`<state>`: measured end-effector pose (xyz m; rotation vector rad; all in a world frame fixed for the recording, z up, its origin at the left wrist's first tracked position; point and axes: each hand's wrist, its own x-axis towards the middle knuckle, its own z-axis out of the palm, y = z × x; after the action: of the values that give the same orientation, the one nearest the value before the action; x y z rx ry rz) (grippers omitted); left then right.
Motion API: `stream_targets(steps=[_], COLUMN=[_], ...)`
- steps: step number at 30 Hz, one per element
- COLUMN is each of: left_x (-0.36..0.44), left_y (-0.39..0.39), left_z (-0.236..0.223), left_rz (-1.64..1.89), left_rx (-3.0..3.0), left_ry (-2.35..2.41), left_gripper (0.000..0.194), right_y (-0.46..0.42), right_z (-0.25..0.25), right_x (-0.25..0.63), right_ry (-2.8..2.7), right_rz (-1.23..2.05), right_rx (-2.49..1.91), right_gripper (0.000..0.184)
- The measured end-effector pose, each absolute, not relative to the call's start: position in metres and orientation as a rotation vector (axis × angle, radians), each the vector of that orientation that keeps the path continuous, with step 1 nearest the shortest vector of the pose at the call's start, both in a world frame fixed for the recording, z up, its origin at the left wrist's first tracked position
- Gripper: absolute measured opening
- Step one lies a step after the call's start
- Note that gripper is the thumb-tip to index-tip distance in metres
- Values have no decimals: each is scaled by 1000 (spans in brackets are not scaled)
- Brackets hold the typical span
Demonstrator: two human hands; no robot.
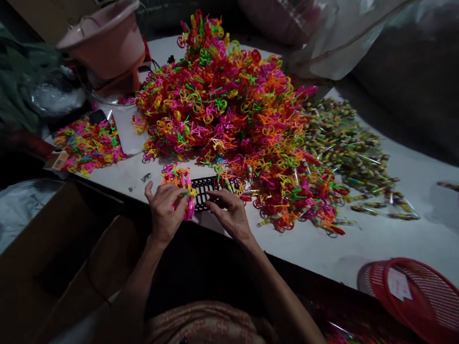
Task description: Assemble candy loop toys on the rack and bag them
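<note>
A black slotted rack (204,191) lies near the table's front edge, its left end filled with small pink, orange and yellow plastic pieces (187,182). At that filled end my left hand (164,209) has its thumb and forefinger closed on a small yellow-green plastic piece (193,192). My right hand (231,212) hovers over the rack's right part, its thumb and forefinger curved and apart, with nothing visible between them. Behind both hands rises a large heap of bright plastic pieces (219,106), some with wheel-like rings. Its edge covers the right end of the rack.
Several wrapped, stick-like sweets (342,136) are piled at the right. A clear bag of coloured pieces (91,145) and a pink bucket (105,43) stand left. One red mesh basket (428,295) sits at the front right; an open cardboard box (47,261) is below left.
</note>
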<state>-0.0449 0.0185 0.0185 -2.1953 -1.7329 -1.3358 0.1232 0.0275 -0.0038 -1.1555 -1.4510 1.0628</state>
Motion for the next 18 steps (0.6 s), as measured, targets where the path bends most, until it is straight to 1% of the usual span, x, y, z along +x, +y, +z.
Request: stream_targets(steps=[5, 8, 12, 15, 18], left_x=[-50, -52, -50, -48, -49], left_y=[13, 14, 24, 30, 28], left_z=[20, 27, 42, 47, 40], left_rz=[-1219, -1078, -827, -677, -732], left_rx=[-2213, -2288, -2384, -2421, -2386], left_ry=[-1769, -1778, -1804, -1801, -1809], left_gripper=[8, 11, 15, 14, 13], right_y=[25, 25, 28, 32, 33], right_z=[-8, -6, 0, 0, -6], right_x=[119, 114, 108, 104, 97], right_ry=[-1453, -1469, -1535, -1627, -1671], right_rz=[1075, 1056, 920, 855, 848], right_rx=[-1161, -1145, -1119, -1093, -1087], right_gripper=[16, 16, 17, 18, 17])
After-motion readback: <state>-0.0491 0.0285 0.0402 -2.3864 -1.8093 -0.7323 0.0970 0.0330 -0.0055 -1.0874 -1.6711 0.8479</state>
